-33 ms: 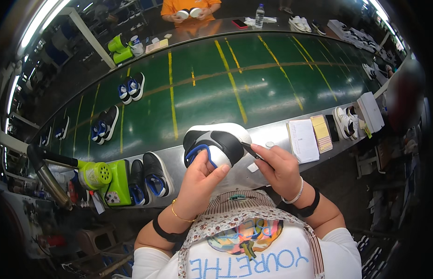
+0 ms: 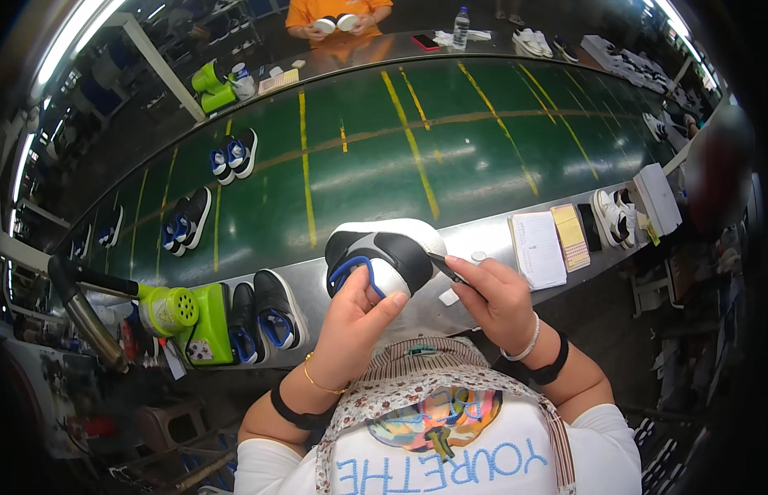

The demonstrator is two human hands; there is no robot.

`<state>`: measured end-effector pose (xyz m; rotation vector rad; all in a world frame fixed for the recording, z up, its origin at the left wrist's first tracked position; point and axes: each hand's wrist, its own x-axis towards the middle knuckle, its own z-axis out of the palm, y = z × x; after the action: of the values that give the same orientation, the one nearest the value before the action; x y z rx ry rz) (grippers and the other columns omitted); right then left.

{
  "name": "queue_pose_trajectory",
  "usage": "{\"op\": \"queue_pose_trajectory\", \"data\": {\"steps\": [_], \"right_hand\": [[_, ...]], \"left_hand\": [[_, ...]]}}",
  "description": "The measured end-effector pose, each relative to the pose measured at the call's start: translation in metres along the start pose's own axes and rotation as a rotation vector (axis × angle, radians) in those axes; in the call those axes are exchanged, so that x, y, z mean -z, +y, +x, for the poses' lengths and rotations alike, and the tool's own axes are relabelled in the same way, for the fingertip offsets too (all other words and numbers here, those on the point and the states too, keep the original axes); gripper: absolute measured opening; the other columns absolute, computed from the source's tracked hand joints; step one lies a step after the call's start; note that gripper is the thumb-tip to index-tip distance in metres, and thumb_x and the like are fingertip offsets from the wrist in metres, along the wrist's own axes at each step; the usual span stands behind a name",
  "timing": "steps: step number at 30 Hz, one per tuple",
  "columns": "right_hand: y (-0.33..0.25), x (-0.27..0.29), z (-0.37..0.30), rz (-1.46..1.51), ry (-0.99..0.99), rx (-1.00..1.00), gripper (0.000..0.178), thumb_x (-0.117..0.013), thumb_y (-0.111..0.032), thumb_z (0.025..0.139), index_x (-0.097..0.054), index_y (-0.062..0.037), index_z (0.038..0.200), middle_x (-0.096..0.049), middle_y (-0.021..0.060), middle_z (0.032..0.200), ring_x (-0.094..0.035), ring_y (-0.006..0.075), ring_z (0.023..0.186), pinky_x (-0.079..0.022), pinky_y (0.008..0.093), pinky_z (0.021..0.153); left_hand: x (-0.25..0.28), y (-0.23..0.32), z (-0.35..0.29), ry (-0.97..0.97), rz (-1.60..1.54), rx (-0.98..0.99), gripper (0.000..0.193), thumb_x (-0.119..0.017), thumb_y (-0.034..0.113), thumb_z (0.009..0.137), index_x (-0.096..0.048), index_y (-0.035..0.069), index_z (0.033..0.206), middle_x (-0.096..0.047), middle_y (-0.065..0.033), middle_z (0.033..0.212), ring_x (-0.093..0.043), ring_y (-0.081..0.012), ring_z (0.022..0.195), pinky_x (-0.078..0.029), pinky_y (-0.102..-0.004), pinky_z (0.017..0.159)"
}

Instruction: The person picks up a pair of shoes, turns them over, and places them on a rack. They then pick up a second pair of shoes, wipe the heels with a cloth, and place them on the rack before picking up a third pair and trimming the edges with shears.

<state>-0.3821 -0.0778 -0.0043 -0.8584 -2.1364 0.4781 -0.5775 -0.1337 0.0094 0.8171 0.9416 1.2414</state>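
— Metal worktop (image 2: 487,235), green belt (image 2: 359,190) beyond. Item?
— Sneaker (image 2: 410,264), one, above worktop, long axis roughly crosswise. Left hand (image 2: 356,318), nearer: clamped on collar (image 2: 349,266). Right hand (image 2: 501,301): pinching dark tool (image 2: 442,266), sneaker to its left.

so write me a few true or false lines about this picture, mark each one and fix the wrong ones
1. The left grip holds a shoe. True.
2. The shoe in the left grip is red all over. False: it is black, grey and white, with blue at the opening.
3. The right grip pinches a slim dark tool. True.
4. On the near metal counter, a lime-green device stands beside a pair of dark shoes. True.
5. That lime-green device is to the right of the held shoe. False: it is to the left.
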Motion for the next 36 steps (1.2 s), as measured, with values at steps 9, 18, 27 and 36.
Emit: {"op": "queue_pose_trajectory", "data": {"steps": [9, 18, 27, 36], "right_hand": [[0.002, 0.007, 0.007, -0.103, -0.083, 0.141, 0.041, -0.066, -0.005, 0.07, -0.06, -0.0081, 0.11, -0.048, 0.0034, 0.062, -0.047, 0.0183, 0.051, -0.038, 0.0307, 0.05], [-0.003, -0.004, 0.007, -0.113, -0.051, 0.122, 0.04, -0.065, -0.004, 0.07, -0.06, -0.0075, 0.109, -0.048, 0.0031, 0.062, -0.047, 0.018, 0.05, -0.038, 0.0304, 0.049], [-0.013, -0.015, 0.008, -0.204, -0.001, 0.141, 0.038, -0.065, -0.004, 0.07, -0.061, -0.0077, 0.108, -0.048, 0.0022, 0.06, -0.045, 0.0165, 0.049, -0.035, 0.0295, 0.047], [-0.014, -0.039, 0.005, -0.224, 0.109, 0.103, 0.038, -0.065, -0.002, 0.07, -0.061, -0.0074, 0.107, -0.048, 0.0029, 0.059, -0.045, 0.0176, 0.049, -0.036, 0.0303, 0.047]], "left_hand": [[0.011, 0.0, -0.003, -0.025, 0.022, 0.032, 0.031, -0.054, 0.008, 0.086, -0.041, -0.003, 0.112, -0.052, -0.0081, 0.107, -0.05, -0.0109, 0.099, -0.041, -0.0254, 0.082], [0.015, 0.002, -0.004, -0.011, 0.065, -0.005, 0.028, -0.054, 0.006, 0.086, -0.041, -0.003, 0.108, -0.052, -0.0082, 0.107, -0.051, -0.0109, 0.097, -0.042, -0.0251, 0.081], [0.023, 0.0, -0.009, 0.012, 0.148, -0.021, 0.037, -0.054, 0.005, 0.085, -0.04, -0.004, 0.118, -0.055, -0.0078, 0.106, -0.052, -0.0105, 0.095, -0.041, -0.024, 0.082], [0.026, -0.005, -0.012, 0.015, 0.203, -0.001, 0.031, -0.055, 0.006, 0.084, -0.042, -0.004, 0.111, -0.054, -0.0074, 0.103, -0.052, -0.0095, 0.093, -0.041, -0.0233, 0.079]]}}
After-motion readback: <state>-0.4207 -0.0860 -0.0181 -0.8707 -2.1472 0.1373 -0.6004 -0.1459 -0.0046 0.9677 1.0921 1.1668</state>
